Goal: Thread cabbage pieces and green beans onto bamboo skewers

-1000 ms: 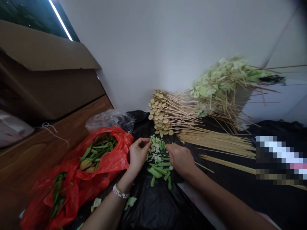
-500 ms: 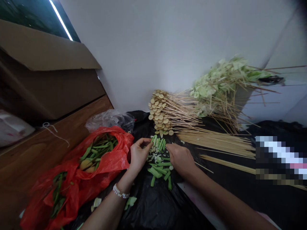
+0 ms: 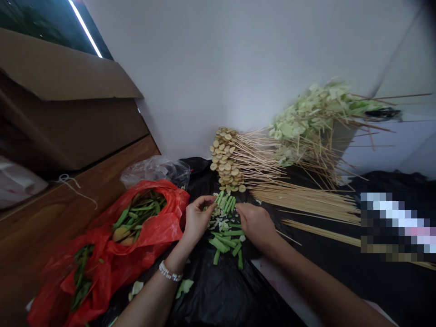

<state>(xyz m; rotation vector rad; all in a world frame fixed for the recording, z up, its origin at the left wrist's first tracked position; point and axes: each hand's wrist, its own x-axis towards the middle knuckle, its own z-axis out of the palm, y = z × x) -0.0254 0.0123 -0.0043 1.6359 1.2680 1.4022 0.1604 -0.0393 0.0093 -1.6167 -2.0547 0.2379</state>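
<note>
My left hand point(image 3: 198, 217) pinches thumb and fingertips together at the left end of a short row of cut green vegetable stems point(image 3: 226, 203). Closed around a bamboo skewer point(image 3: 289, 237), my right hand point(image 3: 256, 223) is at the right side of that row. Most of the skewer is hidden behind the hand; its rear end sticks out past the wrist. Loose cut stems point(image 3: 223, 245) and small pale scraps point(image 3: 220, 222) lie just below, on black plastic sheeting point(image 3: 218, 295). Exactly what the left fingertips touch is partly covered.
Skewered round slices point(image 3: 225, 159) are stacked behind the hands. Leafy pale-green skewers point(image 3: 313, 113) lean at the back right, above bare skewers point(image 3: 309, 200). A red plastic bag point(image 3: 160, 227) of greens, a clear bag point(image 3: 156, 170) and a cardboard box point(image 3: 75, 122) are at left.
Both hands hold nearly the same pose over the green stems. The whole view has shifted very slightly; nothing else has visibly moved.
</note>
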